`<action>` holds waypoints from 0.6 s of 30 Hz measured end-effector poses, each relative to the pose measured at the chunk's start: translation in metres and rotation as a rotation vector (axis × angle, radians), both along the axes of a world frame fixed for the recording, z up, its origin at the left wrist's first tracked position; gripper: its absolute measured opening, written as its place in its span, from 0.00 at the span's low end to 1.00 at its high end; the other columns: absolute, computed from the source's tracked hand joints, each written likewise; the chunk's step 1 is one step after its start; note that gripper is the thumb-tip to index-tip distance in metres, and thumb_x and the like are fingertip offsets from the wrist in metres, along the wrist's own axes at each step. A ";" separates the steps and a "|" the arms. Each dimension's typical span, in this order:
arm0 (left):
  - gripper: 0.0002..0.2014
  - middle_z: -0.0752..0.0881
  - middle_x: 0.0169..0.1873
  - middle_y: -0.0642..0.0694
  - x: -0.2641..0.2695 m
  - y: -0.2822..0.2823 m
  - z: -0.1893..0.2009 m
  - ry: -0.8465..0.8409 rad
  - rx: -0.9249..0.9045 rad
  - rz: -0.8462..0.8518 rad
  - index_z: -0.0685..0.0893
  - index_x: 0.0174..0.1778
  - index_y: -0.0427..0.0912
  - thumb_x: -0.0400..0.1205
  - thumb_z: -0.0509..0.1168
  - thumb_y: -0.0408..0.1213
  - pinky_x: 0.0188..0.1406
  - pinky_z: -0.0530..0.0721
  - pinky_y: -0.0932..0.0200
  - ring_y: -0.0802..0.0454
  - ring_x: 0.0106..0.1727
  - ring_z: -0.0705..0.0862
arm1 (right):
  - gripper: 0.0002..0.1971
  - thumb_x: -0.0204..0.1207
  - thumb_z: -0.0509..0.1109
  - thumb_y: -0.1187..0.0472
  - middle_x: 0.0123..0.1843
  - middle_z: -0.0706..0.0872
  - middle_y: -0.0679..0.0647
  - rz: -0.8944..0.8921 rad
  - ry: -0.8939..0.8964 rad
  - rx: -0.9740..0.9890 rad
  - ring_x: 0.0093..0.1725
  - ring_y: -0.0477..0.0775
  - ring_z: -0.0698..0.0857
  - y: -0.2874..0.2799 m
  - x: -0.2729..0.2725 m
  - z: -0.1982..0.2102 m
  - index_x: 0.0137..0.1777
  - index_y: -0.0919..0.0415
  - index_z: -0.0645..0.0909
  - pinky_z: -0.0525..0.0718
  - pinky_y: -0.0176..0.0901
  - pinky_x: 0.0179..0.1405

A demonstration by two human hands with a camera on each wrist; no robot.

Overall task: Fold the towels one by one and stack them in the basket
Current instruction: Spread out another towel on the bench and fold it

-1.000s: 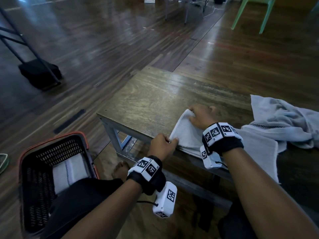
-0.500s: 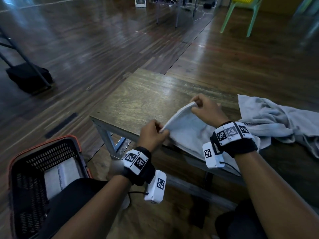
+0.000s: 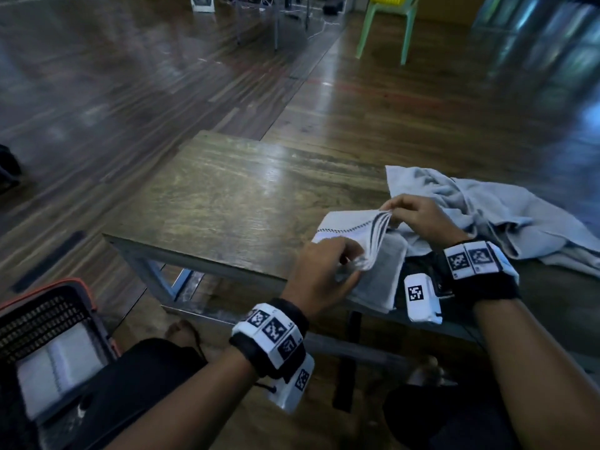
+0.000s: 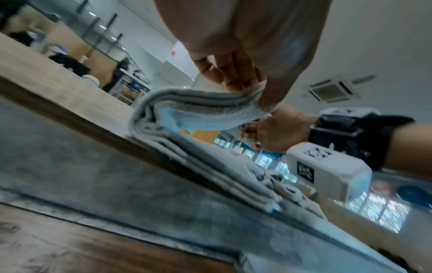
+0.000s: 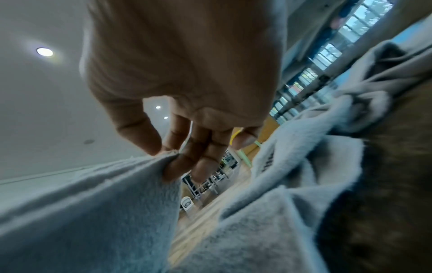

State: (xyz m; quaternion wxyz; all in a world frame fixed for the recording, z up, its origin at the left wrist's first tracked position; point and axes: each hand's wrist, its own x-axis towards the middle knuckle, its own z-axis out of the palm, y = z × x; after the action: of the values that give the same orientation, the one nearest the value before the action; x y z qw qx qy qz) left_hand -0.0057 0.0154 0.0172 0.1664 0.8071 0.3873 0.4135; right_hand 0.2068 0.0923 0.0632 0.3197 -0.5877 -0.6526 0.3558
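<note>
A small grey towel lies partly folded at the near edge of the wooden table. My left hand pinches its near corner and my right hand pinches its far corner, both holding the raised flap over the lower layers. The left wrist view shows the stacked towel layers under my left hand's fingers. In the right wrist view, thumb and fingers pinch the towel edge. The black basket with an orange rim stands on the floor at lower left, with a folded towel inside.
A heap of unfolded grey towels lies on the table's right part, just beyond my right hand. A green plastic chair stands far back on the wooden floor. My knees are below the table edge.
Both hands lifted the towel's left edge and carried it rightwards over the rest, folding it. The towel is now narrower and sits further right on the table.
</note>
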 end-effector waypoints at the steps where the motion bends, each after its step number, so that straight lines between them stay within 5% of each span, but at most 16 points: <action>1: 0.08 0.86 0.41 0.47 0.010 -0.003 -0.005 0.045 -0.003 -0.017 0.82 0.47 0.42 0.74 0.68 0.38 0.41 0.79 0.54 0.49 0.41 0.83 | 0.09 0.78 0.61 0.74 0.42 0.84 0.65 -0.015 0.019 -0.027 0.34 0.48 0.81 -0.002 0.006 -0.004 0.44 0.67 0.82 0.82 0.33 0.36; 6: 0.11 0.85 0.40 0.49 0.043 -0.011 -0.023 0.273 -0.001 -0.046 0.79 0.47 0.47 0.71 0.64 0.44 0.42 0.65 0.55 0.45 0.42 0.83 | 0.10 0.77 0.67 0.68 0.34 0.84 0.54 -0.106 -0.064 -0.073 0.26 0.35 0.81 -0.007 0.031 -0.029 0.36 0.58 0.82 0.80 0.31 0.35; 10: 0.13 0.85 0.42 0.46 0.055 -0.009 -0.030 0.424 0.023 -0.094 0.79 0.48 0.45 0.69 0.70 0.39 0.44 0.73 0.51 0.43 0.44 0.83 | 0.06 0.75 0.68 0.71 0.43 0.86 0.57 -0.096 -0.120 -0.113 0.39 0.47 0.84 -0.009 0.041 -0.042 0.42 0.60 0.82 0.82 0.31 0.40; 14: 0.13 0.85 0.42 0.48 0.059 -0.005 -0.035 0.505 -0.010 -0.101 0.79 0.47 0.46 0.68 0.69 0.40 0.44 0.69 0.51 0.43 0.45 0.81 | 0.03 0.75 0.70 0.66 0.49 0.88 0.61 -0.088 -0.177 -0.118 0.49 0.56 0.85 -0.010 0.045 -0.044 0.45 0.59 0.83 0.82 0.47 0.55; 18: 0.14 0.84 0.38 0.52 0.059 -0.003 -0.039 0.527 0.004 -0.110 0.79 0.44 0.49 0.65 0.71 0.46 0.41 0.68 0.54 0.47 0.42 0.81 | 0.04 0.71 0.73 0.56 0.42 0.88 0.49 -0.115 -0.305 -0.125 0.48 0.52 0.86 -0.009 0.045 -0.056 0.38 0.46 0.81 0.79 0.60 0.61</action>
State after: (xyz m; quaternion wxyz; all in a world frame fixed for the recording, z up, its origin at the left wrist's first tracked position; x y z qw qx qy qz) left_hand 0.0531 0.0123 -0.0221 0.0805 0.9071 0.3719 0.1800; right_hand 0.2514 0.0834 0.0076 0.1996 -0.6897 -0.6357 0.2835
